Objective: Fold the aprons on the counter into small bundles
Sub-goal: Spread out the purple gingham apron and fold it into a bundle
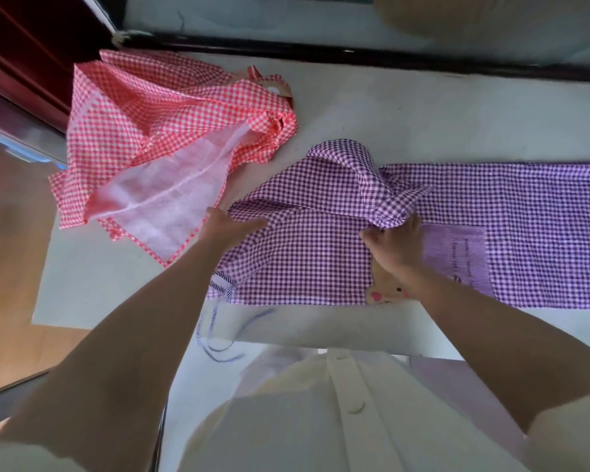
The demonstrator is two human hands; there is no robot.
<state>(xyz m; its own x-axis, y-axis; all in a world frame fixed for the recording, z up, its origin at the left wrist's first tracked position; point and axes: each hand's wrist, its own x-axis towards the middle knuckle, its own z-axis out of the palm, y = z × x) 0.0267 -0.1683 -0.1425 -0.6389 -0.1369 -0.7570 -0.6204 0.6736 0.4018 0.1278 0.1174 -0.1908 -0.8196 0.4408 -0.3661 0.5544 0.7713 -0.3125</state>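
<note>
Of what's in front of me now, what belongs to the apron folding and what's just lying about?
Belongs to the job: purple checked apron, gripped by the right hand, left hand resting on it; red checked apron, crumpled, untouched; counter under both.
Just there: dark red cabinet; black window frame.

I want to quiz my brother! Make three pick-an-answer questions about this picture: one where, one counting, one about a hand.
1. Where is the red apron?
A) left of the purple apron
B) on top of it
C) on the floor

2. How many aprons lie on the counter?
A) one
B) two
C) four

3. What is the right hand doing?
A) pinching a purple fold
B) lying flat
C) holding a cup

Answers:
1 A, it lies crumpled at the far left.
2 B, one red, one purple.
3 A, its fingers curl round bunched cloth.
</note>
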